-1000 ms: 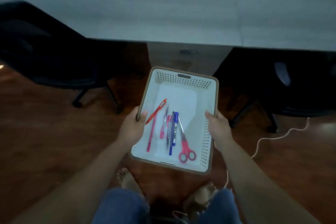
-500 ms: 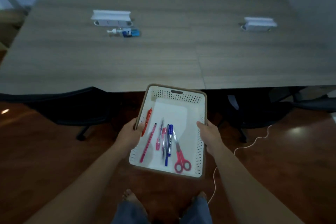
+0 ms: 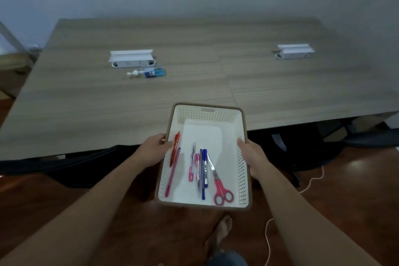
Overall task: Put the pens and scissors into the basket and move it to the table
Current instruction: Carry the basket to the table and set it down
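Note:
I carry a white perforated basket (image 3: 207,114) with a brown rim in both hands. My left hand (image 3: 154,150) grips its left rim and my right hand (image 3: 252,155) grips its right rim. Inside lie several pens: a red pen (image 3: 175,147) and a pink pen (image 3: 172,176) at the left, and pink and blue pens (image 3: 203,170) in the middle. Red-handled scissors (image 3: 221,190) lie at the near right of the basket floor. The basket's far end hangs over the near edge of the wooden table (image 3: 129,103).
On the table lie two white power strips (image 3: 131,58) (image 3: 294,51) and a small blue-labelled pump bottle (image 3: 149,72). Dark chairs (image 3: 64,166) stand under the table's near edge. A white cable (image 3: 267,242) trails on the wooden floor beside my bare foot (image 3: 222,229).
The basket has risen from low over the floor towards the table, its far end now over the table's edge. The view has tilted up. The red pen slid to the left wall.

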A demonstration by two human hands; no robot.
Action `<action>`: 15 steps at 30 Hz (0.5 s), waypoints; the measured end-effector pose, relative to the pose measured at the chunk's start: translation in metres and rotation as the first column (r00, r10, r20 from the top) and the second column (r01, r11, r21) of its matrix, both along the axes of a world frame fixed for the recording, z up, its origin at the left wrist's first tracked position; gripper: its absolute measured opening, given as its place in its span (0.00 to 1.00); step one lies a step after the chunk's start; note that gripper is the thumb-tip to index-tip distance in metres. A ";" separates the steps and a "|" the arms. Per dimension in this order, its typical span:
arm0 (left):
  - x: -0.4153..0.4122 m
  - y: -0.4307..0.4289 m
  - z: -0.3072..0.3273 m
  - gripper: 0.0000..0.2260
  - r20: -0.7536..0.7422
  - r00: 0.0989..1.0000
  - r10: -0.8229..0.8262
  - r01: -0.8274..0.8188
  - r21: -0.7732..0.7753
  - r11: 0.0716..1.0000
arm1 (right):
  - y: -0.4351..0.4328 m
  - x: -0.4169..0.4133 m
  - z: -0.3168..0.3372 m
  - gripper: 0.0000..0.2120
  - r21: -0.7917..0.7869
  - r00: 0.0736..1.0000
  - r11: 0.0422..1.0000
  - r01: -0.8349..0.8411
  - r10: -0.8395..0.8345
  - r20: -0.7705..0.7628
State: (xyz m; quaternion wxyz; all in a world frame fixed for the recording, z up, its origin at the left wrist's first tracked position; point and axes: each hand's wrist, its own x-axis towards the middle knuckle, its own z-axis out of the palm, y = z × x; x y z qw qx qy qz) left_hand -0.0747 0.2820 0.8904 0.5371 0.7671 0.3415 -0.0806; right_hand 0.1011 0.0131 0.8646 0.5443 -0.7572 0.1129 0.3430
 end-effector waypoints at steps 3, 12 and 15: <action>0.041 0.036 0.012 0.20 0.058 0.996 0.071 -0.071 -0.008 0.997 | 0.022 0.038 0.016 0.18 -0.003 0.995 0.995 -0.102 0.102 0.019; 0.143 0.099 0.058 0.23 0.114 0.993 -0.027 -0.019 0.385 0.923 | 0.079 0.145 0.065 0.16 0.014 0.908 0.908 -0.419 0.419 0.008; 0.163 0.109 0.054 0.11 0.059 0.995 -0.085 0.047 0.474 0.879 | 0.103 0.177 0.074 0.16 -0.042 0.824 0.823 -0.567 0.567 -0.003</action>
